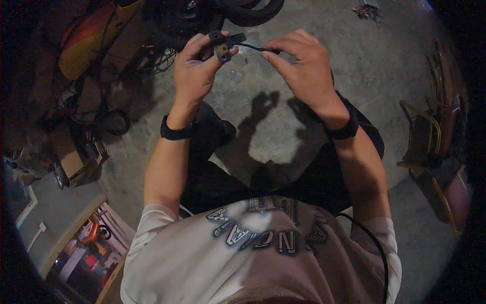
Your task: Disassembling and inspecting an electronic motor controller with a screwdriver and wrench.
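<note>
In front of me, at the upper middle of the head view, my left hand [195, 73] is closed on a small dark block-shaped part [223, 49] with a yellowish middle and round holes at its ends. A short dark piece juts from its right side. From there a thin black cable [249, 46] stretches across to my right hand [309, 63], which pinches it between thumb and forefinger. The part's exact kind cannot be made out. Both hands are held up above the concrete floor, apart from each other, each wrist wearing a black band.
Black tyres [248, 12] lie on the floor beyond my hands. A yellow and red panel [98, 38], tangled cables and a cardboard box [71, 157] crowd the left side. To the right stands a yellow-edged frame [428, 121]. A small tangled object [367, 11] lies at the far right.
</note>
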A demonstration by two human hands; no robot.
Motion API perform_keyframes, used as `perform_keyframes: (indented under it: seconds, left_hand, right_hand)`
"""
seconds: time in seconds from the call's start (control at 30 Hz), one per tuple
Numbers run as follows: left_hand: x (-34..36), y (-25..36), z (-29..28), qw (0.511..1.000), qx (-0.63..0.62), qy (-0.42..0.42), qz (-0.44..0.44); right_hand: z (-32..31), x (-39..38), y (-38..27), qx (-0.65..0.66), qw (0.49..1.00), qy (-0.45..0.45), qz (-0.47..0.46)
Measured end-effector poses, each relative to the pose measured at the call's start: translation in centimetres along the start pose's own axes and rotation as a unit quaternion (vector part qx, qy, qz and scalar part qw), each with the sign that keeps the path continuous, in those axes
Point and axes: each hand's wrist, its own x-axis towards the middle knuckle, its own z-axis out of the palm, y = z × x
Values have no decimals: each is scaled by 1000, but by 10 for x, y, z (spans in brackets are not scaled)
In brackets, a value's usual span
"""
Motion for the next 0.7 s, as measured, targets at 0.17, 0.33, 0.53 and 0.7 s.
perform_keyframes:
  seconds: [0.17,0.33,0.53,0.7]
  left_hand:
    - [-1,-14,-4,994,28,-7,102]
    - [-3,-7,-6,978,75,-3,197]
    - [-1,-3,-10,942,157,-12,297]
    - [-2,2,-10,933,172,12,315]
  right_hand:
    - [2,-1,4,-38,999,-13,11]
    - [4,0,9,-22,999,-28,17]
    - [2,4,12,35,994,-56,82]
    - [-6,12,10,114,970,-119,180]
